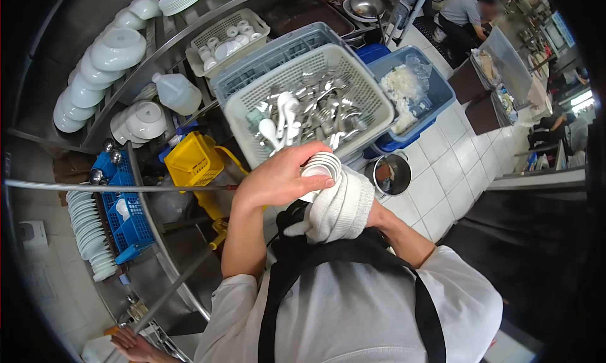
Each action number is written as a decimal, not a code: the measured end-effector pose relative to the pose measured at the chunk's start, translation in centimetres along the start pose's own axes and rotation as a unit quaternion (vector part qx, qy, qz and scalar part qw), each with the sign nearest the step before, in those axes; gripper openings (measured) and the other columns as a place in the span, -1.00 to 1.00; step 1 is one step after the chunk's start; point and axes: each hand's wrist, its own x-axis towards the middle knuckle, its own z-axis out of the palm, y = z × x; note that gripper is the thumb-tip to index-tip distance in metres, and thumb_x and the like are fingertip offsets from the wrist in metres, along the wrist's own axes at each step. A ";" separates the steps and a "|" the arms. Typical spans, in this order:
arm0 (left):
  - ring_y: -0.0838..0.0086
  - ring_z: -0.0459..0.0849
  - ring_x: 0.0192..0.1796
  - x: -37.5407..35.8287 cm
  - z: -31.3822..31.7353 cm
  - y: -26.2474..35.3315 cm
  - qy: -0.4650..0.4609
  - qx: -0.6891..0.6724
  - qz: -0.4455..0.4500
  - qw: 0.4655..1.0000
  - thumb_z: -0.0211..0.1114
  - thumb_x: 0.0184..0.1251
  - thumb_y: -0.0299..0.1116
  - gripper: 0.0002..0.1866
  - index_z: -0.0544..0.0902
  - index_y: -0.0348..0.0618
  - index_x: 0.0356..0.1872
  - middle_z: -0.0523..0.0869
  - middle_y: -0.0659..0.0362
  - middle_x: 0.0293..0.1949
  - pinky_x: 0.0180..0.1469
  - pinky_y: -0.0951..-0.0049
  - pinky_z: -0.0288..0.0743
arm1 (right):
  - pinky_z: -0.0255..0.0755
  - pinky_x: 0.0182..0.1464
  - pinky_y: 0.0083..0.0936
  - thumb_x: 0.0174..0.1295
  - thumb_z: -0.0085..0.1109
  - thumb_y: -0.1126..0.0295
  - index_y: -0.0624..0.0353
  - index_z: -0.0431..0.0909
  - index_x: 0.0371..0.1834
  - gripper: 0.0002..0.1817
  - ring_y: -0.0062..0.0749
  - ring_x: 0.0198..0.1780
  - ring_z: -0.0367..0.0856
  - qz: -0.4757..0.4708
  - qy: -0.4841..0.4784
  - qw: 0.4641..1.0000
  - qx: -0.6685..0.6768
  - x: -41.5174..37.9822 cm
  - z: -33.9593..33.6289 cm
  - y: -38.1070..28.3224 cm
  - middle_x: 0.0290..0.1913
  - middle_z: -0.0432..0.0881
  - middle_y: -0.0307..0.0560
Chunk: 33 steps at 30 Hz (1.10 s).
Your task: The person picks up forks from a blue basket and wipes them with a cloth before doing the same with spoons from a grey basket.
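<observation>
My left hand (274,177) is closed around a nested stack of white soup spoons (323,165), its thumb lying across their bowls. A white towel (344,205) is bunched round the lower part of the stack, covering the handles. My right hand (372,213) grips the towel from the right; its fingers are hidden in the cloth. Just beyond my hands stands a pale perforated basket (243,126) with metal cutlery (322,104) and several loose white spoons (281,120) in it.
The basket rests on a grey crate (230,82). To the right are a blue tub (435,95) with white scraps and a metal pot (392,173). At left are a yellow mop wringer (192,161) and stacked bowls (117,47). Another person's hand (132,345) shows at bottom left; a person (464,16) bends at the back.
</observation>
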 end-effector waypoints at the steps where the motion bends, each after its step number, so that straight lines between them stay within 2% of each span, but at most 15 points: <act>1: 0.60 0.53 -0.17 1.9 1.2 0.0 0.001 0.001 0.000 1.000 0.38 0.17 -0.31 -0.63 0.53 -0.21 -0.05 0.62 0.24 -0.24 -0.08 0.54 0.41 | 0.37 0.10 -0.38 -0.02 0.33 0.29 0.21 0.53 -0.02 -0.53 -0.25 0.00 0.53 -0.010 -0.004 1.000 -0.006 -0.9 -2.0 1.4 -0.02 0.57 -0.02; 4: 0.61 0.52 -0.12 6.8 5.0 0.0 0.044 -0.164 -0.017 0.985 0.36 0.19 -0.33 -0.64 0.53 -0.25 -0.04 0.62 0.24 -0.19 -0.04 0.57 0.40 | 0.40 0.07 -0.41 0.03 0.31 0.31 0.21 0.55 -0.03 -0.59 -0.35 0.00 0.53 0.041 -0.006 0.997 0.065 -2.3 -7.3 2.3 -0.02 0.58 -0.07; 6: 0.53 0.53 0.00 9.7 7.5 -0.9 0.125 -0.326 0.025 0.937 0.31 0.23 -0.32 -0.54 0.43 -0.24 0.12 0.59 0.17 -0.08 0.06 0.49 0.40 | 0.41 0.06 -0.41 0.06 0.29 0.34 0.23 0.56 -0.03 -0.61 -0.38 -0.01 0.54 0.073 -0.005 0.986 0.149 -2.8 -9.7 3.8 -0.01 0.58 -0.09; 9: 0.34 0.43 0.21 12.4 11.3 -2.7 0.125 -0.509 0.101 0.845 0.27 0.18 -0.27 -0.36 0.27 -0.23 0.26 0.48 0.05 0.15 0.24 0.33 0.31 | 0.49 -0.02 -0.46 0.18 0.22 0.34 0.26 0.44 0.11 -0.56 -0.44 -0.02 0.55 0.177 0.029 0.920 0.348 -2.6 -12.0 4.6 -0.01 0.56 -0.07; 13: 0.24 0.46 0.22 14.1 13.9 -3.5 0.086 -0.629 0.064 0.770 0.21 0.18 -0.24 -0.45 0.38 -0.30 0.17 0.43 -0.05 0.24 0.30 0.26 0.29 | 0.51 -0.04 -0.48 0.22 0.20 0.30 0.25 0.36 0.18 -0.51 -0.47 0.00 0.53 0.269 -0.054 0.861 0.428 -2.1 -13.1 5.9 0.02 0.53 -0.06; 14: 0.23 0.47 0.21 14.2 13.9 -3.1 0.144 -0.646 0.050 0.748 0.20 0.18 -0.24 -0.55 0.46 -0.29 0.05 0.53 -0.07 0.13 0.28 0.27 0.32 | 0.50 -0.03 -0.48 0.22 0.20 0.30 0.25 0.36 0.17 -0.51 -0.47 0.01 0.52 0.286 -0.081 0.853 0.428 -2.2 -12.7 6.1 0.03 0.52 -0.07; 19: 0.27 0.63 -0.08 13.0 12.5 -5.8 0.157 -0.588 0.084 0.789 0.18 0.18 -0.30 -0.72 0.47 -0.19 -0.13 0.65 -0.01 -0.22 0.03 0.23 0.49 | 0.42 0.01 -0.53 0.16 0.25 0.27 0.24 0.45 0.08 -0.55 -0.50 0.03 0.49 0.152 -0.114 0.942 0.277 -2.3 -13.1 5.0 0.02 0.53 -0.14; 20: 0.30 0.62 -0.29 12.8 12.5 -4.2 0.301 -0.622 0.042 0.721 0.16 0.19 -0.32 -0.77 0.44 -0.16 -0.17 0.60 0.09 -0.35 -0.15 0.26 0.53 | 0.43 0.00 -0.53 0.16 0.25 0.28 0.25 0.47 0.05 -0.57 -0.50 0.01 0.50 0.139 -0.125 0.953 0.238 -2.3 -13.7 5.2 -0.02 0.55 -0.15; 22: 0.39 0.50 -0.43 12.2 10.9 -6.2 0.245 -0.758 0.082 0.599 0.12 0.22 -0.36 -0.83 0.41 -0.14 -0.20 0.52 0.17 -0.39 -0.28 0.34 0.50 | 0.45 -0.03 -0.54 0.17 0.24 0.30 0.25 0.51 0.01 -0.63 -0.50 -0.04 0.53 0.115 -0.152 0.969 0.157 -2.9 -15.0 5.6 -0.09 0.60 -0.15; 23: 0.42 0.45 -0.46 11.8 10.3 -5.9 0.234 -0.774 0.097 0.580 0.12 0.22 -0.39 -0.84 0.41 -0.17 -0.21 0.52 0.14 -0.34 -0.29 0.38 0.47 | 0.48 -0.07 -0.54 0.18 0.23 0.35 0.25 0.56 -0.06 -0.70 -0.48 -0.08 0.57 0.153 -0.074 0.942 0.291 -3.5 -14.7 5.6 -0.18 0.63 -0.16; 26: 0.39 0.50 -0.39 11.3 10.3 -4.6 0.350 -0.652 -0.002 0.673 0.13 0.19 -0.43 -0.83 0.40 -0.22 -0.22 0.55 0.08 -0.32 -0.26 0.37 0.50 | 0.47 0.06 -0.43 0.26 0.16 0.33 0.20 0.32 0.22 -0.53 -0.43 0.01 0.57 0.190 0.050 0.893 0.406 -3.2 -14.9 5.7 0.07 0.52 -0.10; 28: 0.28 0.60 -0.20 10.8 10.7 -5.0 0.316 -0.633 -0.021 0.707 0.12 0.14 -0.53 -0.71 0.42 -0.34 -0.08 0.60 0.00 -0.20 -0.09 0.28 0.55 | 0.43 0.11 -0.49 0.33 0.06 0.25 0.23 0.31 0.22 -0.55 -0.45 0.11 0.49 0.171 0.060 0.873 0.453 -1.9 -14.0 9.8 0.14 0.46 -0.05; 30: 0.25 0.64 -0.13 10.9 11.4 -4.9 0.270 -0.590 -0.037 0.760 0.11 0.09 -0.62 -0.61 0.42 -0.36 0.01 0.61 0.00 -0.14 0.00 0.23 0.56 | 0.42 0.12 -0.48 0.34 0.04 0.20 0.23 0.31 0.22 -0.53 -0.43 0.14 0.46 0.180 -0.008 0.898 0.402 1.1 -14.1 6.2 0.18 0.42 -0.07; 32: 0.27 0.62 0.00 11.4 12.5 -4.2 0.297 -0.555 -0.027 0.777 0.13 0.06 -0.68 -0.50 0.38 -0.31 0.11 0.59 0.06 -0.06 0.06 0.27 0.53 | 0.42 0.11 -0.45 0.32 0.04 0.17 0.26 0.32 0.21 -0.50 -0.40 0.12 0.49 0.117 0.069 0.984 0.113 1.6 -13.3 8.9 0.18 0.44 -0.09; 33: 0.29 0.61 0.00 11.4 12.6 -3.3 0.299 -0.523 -0.041 0.797 0.18 0.04 -0.68 -0.47 0.37 -0.32 0.13 0.58 0.06 -0.05 0.05 0.32 0.53 | 0.44 0.01 -0.37 0.24 0.08 0.24 0.22 0.49 0.00 -0.65 -0.29 -0.02 0.57 0.072 0.048 0.994 0.063 2.8 -13.1 8.5 -0.01 0.58 -0.07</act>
